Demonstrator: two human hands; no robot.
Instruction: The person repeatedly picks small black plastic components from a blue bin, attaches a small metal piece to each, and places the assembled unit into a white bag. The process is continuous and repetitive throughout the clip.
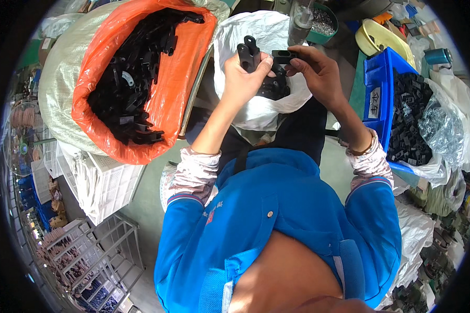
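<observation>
My left hand is closed around black parts with rounded, holed ends, which stick up past its thumb. How many it holds I cannot tell. A small black rectangular piece with a slot is pinched between the thumb and fingers of my right hand, close to the left thumb. Both hands are over an open white plastic bag, and more black parts lie inside it, partly hidden by the hands. Beyond the right hand stands a metal cylindrical machine part.
At left bulges a big sack with an orange liner, full of black parts. A blue crate of small black blocks stands right, near a yellow basin. A green container holds small metal pieces. White crates stand lower left.
</observation>
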